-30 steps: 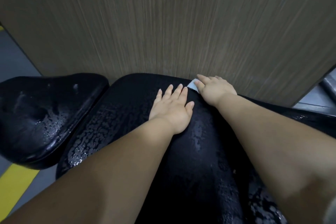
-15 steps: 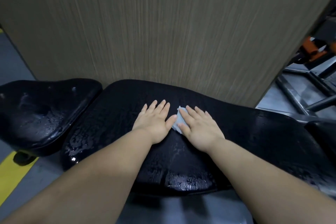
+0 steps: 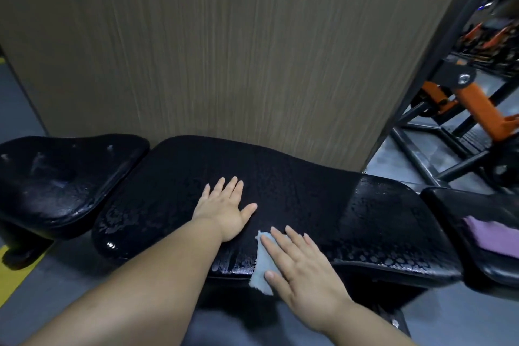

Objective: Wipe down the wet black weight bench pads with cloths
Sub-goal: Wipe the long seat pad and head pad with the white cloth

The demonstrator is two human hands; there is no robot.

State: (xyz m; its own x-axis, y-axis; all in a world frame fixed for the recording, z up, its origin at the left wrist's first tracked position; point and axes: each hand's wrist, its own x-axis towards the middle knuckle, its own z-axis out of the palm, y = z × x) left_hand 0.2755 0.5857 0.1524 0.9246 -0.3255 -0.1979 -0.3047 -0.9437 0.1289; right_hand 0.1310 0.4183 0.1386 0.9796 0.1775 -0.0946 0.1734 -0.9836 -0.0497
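Note:
A long black bench pad (image 3: 295, 191) beaded with water runs across the middle of the view. My left hand (image 3: 224, 208) lies flat on it with straight fingers. My right hand (image 3: 303, 270) presses a pale grey-blue cloth (image 3: 262, 264) against the pad's near edge, fingers straight; the cloth hangs a little over the rim. A second wet black pad (image 3: 64, 177), curved like a seat, sits to the left. A third black pad (image 3: 477, 205) on the right carries a folded purple cloth (image 3: 491, 236).
A tall wood-grain panel (image 3: 238, 50) stands directly behind the bench. Black and orange gym machine frames (image 3: 471, 109) fill the right background. Grey floor lies below, with a yellow stripe (image 3: 16, 270) at the lower left.
My right hand has dragged the cloth from the pad's far edge across to its near edge. My left hand stays flat on the pad. My head has pulled back, showing the right pad.

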